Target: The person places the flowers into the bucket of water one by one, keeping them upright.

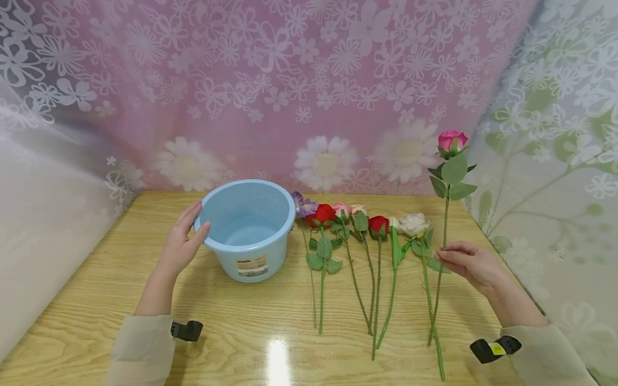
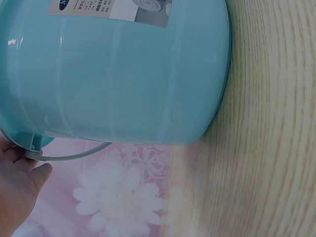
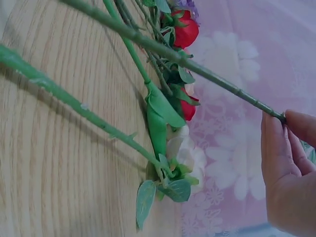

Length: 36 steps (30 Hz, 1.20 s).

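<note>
At the left of the wooden table stands a light blue plastic bucket (image 1: 251, 246) with a label on its front. My left hand (image 1: 185, 241) holds its left side at the rim, thumb toward the front; the left wrist view shows the fingers partly hidden behind the rim, by the thin handle (image 2: 74, 155). My right hand (image 1: 470, 262) pinches the stem of a pink rose (image 1: 453, 143) between thumb and fingers. The rose is upright, bloom high above the table. Under its stem lies a white flower (image 1: 414, 225) with a green stem.
Between bucket and right hand, several flowers lie in a row, stems toward me: a purple flower (image 1: 304, 205), a red rose (image 1: 322, 214), a pale pink one (image 1: 340, 210), another red rose (image 1: 379, 225) and a green-leaved stem (image 1: 396, 252). A floral curtain (image 1: 270, 107) hangs behind the table.
</note>
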### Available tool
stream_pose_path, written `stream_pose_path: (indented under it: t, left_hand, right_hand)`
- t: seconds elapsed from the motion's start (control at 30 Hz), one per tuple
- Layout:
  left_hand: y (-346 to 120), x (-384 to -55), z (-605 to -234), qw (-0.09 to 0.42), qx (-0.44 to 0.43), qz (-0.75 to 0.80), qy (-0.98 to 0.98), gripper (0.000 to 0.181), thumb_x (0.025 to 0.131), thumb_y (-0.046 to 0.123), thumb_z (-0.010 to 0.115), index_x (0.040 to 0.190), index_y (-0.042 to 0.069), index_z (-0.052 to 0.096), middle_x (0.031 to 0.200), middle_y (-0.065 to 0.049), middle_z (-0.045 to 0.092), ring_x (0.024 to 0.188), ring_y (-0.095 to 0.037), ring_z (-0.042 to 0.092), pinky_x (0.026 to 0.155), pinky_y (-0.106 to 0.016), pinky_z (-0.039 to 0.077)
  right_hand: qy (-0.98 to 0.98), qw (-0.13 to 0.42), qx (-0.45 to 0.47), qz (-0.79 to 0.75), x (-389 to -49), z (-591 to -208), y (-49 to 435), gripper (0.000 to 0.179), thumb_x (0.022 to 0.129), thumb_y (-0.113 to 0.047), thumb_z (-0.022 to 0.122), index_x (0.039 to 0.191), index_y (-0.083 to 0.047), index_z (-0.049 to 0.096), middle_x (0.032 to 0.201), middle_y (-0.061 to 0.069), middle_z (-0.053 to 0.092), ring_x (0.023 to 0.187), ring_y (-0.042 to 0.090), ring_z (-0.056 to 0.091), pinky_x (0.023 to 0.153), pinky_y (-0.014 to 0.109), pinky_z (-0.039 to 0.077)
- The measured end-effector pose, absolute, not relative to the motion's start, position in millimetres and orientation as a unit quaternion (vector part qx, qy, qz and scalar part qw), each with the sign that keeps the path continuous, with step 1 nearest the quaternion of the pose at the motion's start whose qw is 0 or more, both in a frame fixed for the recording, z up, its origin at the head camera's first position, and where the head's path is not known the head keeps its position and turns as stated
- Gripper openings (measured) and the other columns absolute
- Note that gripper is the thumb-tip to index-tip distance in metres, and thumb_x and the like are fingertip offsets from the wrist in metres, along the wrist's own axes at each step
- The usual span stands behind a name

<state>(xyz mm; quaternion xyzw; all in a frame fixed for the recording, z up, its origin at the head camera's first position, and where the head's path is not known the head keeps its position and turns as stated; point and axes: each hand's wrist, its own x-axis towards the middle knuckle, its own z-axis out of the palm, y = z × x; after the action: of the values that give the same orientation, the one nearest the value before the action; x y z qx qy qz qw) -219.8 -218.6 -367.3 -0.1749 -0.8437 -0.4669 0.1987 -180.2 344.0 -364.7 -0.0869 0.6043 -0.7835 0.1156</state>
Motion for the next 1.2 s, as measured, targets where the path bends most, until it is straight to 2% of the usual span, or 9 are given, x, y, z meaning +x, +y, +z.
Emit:
stream_pose_path:
  t: [0.27, 0.53, 0.7, 0.87, 1.2]
  left_hand:
    - [-219.8, -220.9, -368.0, 0.195, -0.173, -0.467, -0.845, 0.053, 0.089, 0.015, 0.052, 0.132, -0.009, 0.032, 0.139, -0.019, 0.027, 0.125, -0.035, 0.026, 0.099, -0.050, 0.027]
    - [-219.9, -220.7, -367.5, 0.195, -0.172, -0.464, -0.847, 0.053, 0.089, 0.016, 0.052, 0.132, -0.009, 0.032, 0.139, -0.020, 0.027, 0.125, -0.035, 0.026, 0.099, -0.050, 0.026]
    - [-220.2, -220.3, -366.0, 0.190, -0.171, -0.465, -0.848, 0.054, 0.089, 0.015, 0.053, 0.132, -0.009, 0.032, 0.139, -0.021, 0.026, 0.125, -0.035, 0.025, 0.099, -0.050, 0.026]
    - [-222.3, -219.3, -363.7, 0.168, -0.175, -0.462, -0.853, 0.057, 0.088, 0.015, 0.054, 0.134, -0.008, 0.029, 0.140, -0.021, 0.023, 0.126, -0.036, 0.023, 0.099, -0.052, 0.025]
    - [-225.8, -219.3, -359.6, 0.119, -0.169, -0.413, -0.887, 0.070, 0.086, 0.027, 0.057, 0.138, -0.003, 0.021, 0.144, -0.017, 0.015, 0.129, -0.037, 0.014, 0.097, -0.061, 0.020]
  right_hand:
    - [0.616, 0.098, -0.049, -0.780, -176.2, -352.2, 332.6, 0.029, 0.087, 0.006, 0.049, 0.096, -0.018, 0.063, 0.088, 0.004, 0.065, 0.082, 0.014, 0.063, 0.071, 0.022, 0.051]
    - [0.573, 0.107, -0.090, -0.808, -176.7, -345.9, 318.2, 0.032, 0.087, 0.012, 0.044, 0.098, -0.010, 0.065, 0.092, 0.006, 0.065, 0.084, 0.020, 0.063, 0.072, 0.026, 0.052]
    - [0.565, 0.104, -0.103, -0.812, -176.9, -342.1, 307.4, 0.032, 0.086, 0.012, 0.045, 0.100, -0.010, 0.063, 0.093, 0.007, 0.064, 0.084, 0.021, 0.063, 0.071, 0.026, 0.052]
    - [0.562, 0.101, -0.129, -0.811, -176.8, -340.0, 296.7, 0.032, 0.086, 0.012, 0.044, 0.102, -0.009, 0.062, 0.092, 0.007, 0.064, 0.084, 0.021, 0.063, 0.070, 0.026, 0.052]
    - [0.559, 0.099, -0.151, -0.809, -179.9, -327.9, 277.4, 0.033, 0.087, 0.012, 0.043, 0.104, -0.009, 0.062, 0.094, 0.005, 0.064, 0.085, 0.021, 0.063, 0.070, 0.026, 0.052]
